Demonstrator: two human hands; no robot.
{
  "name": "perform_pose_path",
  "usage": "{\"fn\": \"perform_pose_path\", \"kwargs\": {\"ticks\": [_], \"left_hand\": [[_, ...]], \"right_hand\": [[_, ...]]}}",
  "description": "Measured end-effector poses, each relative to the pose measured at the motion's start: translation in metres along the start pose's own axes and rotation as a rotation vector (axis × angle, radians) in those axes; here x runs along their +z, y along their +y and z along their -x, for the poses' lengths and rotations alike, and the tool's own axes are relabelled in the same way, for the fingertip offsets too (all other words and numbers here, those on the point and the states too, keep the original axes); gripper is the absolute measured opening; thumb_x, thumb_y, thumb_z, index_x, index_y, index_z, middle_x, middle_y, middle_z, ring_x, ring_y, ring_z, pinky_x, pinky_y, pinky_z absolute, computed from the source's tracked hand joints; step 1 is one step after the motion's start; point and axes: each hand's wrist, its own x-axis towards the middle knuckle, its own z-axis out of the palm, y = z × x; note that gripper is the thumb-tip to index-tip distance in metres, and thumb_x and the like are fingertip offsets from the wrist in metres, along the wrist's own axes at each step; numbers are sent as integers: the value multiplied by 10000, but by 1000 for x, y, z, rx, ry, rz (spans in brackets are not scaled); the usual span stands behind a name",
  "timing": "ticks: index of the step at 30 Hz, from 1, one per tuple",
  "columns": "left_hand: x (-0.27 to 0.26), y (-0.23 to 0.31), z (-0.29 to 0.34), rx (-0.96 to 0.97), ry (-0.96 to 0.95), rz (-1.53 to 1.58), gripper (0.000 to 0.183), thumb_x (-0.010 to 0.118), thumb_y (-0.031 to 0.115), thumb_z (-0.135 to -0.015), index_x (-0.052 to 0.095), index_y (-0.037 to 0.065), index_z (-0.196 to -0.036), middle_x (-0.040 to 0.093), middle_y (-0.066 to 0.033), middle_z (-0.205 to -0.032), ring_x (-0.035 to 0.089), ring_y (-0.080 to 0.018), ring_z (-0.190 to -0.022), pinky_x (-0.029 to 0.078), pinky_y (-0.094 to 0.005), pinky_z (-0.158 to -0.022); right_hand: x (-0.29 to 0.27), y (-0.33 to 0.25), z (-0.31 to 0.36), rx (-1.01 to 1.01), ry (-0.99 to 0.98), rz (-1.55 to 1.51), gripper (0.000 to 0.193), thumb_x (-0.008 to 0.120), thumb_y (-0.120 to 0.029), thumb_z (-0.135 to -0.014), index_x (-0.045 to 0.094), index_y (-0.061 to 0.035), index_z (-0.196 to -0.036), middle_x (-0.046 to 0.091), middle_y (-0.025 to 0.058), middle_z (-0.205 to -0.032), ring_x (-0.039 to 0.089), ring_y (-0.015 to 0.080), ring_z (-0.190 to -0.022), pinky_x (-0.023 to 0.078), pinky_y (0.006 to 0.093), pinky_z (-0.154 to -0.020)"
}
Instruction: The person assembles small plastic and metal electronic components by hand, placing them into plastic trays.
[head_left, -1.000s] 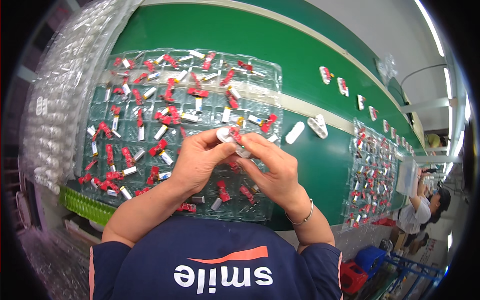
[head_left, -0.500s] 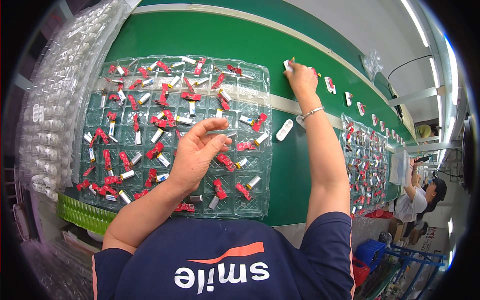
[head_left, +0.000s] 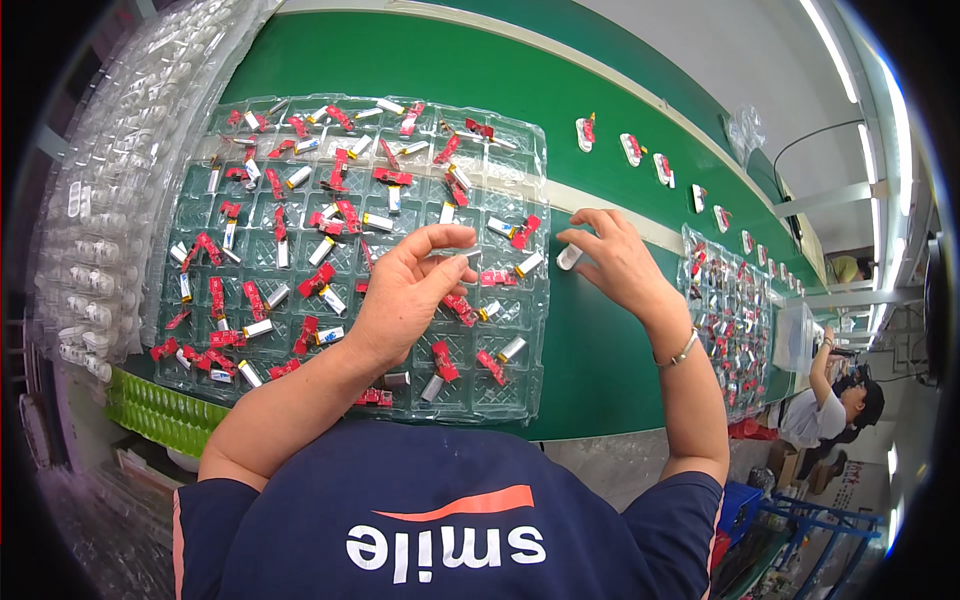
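My left hand hovers over a clear plastic tray, thumb and forefinger pinched together. A small greyish bit shows at its fingertips, too little to name. The tray's pockets hold several small red circuit boards joined to silver batteries. To the right of the tray, my right hand has thumb and fingers closed around a white oval plastic shell, which they partly cover. Farther back on the green bench, a white shell with a red board heads a row of similar ones.
Stacked clear trays of white parts stand at the left, above a green ribbed tray. A second tray of red boards lies to the right. Beyond it are a clear bin and a person in white.
My right hand has let go of a white shell with a board at the back row and come nearer, onto the single white shell. My left hand has shifted slightly right, still pinched.
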Motion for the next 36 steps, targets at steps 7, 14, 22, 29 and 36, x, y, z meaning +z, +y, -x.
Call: {"fn": "perform_pose_path", "kwargs": {"ticks": [7, 14, 22, 29, 36], "left_hand": [[-3, -3, 1, 8, -18, -14, 247, 520, 49, -859, 522, 9, -1103, 563, -74, -1044, 565, -115, -833, 473, -251, -738], [-2, -3, 3, -94, -177, 103, 327, 552, 91, -864, 482, 12, -1173, 556, -80, -1067, 563, -115, -833, 481, -250, -738], [-4, -1, 1, -114, -199, -30, 350, 582, 44, -829, 500, 6, -1167, 575, -68, -1045, 561, -125, -912, 482, -243, -725], [-9, -2, -2, -158, -119, 227, 294, 571, 76, -845, 533, 21, -1132, 589, -26, -980, 553, -86, -836, 468, -221, -687], [-11, -1, -6, -169, -30, 427, 359, 533, 87, -865, 464, 34, -1214, 559, -21, -989, 523, -73, -769, 450, -204, -629]], "right_hand": [[4, -14, 2, 429, 12, -560, 359, 612, -68, -785, 542, -52, -1137, 586, 87, -1041, 574, 197, -949, 467, 316, -811], [10, -64, -5, 353, 32, -1807, 326, 525, -60, -862, 479, 8, -1177, 601, 118, -1039, 585, 140, -864, 481, 275, -769], [11, -87, -22, 362, 52, -1201, 223, 649, -43, -780, 607, 3, -994, 627, 27, -830, 579, 70, -752, 481, 212, -681], [10, -67, -33, 422, 294, -1074, 197, 656, -53, -770, 623, 3, -956, 638, 27, -802, 570, 56, -705, 467, 202, -612], [23, -36, -36, 203, 276, -223, 179, 657, -88, -721, 648, -84, -900, 636, 62, -830, 587, 204, -742, 487, 307, -656]]}}
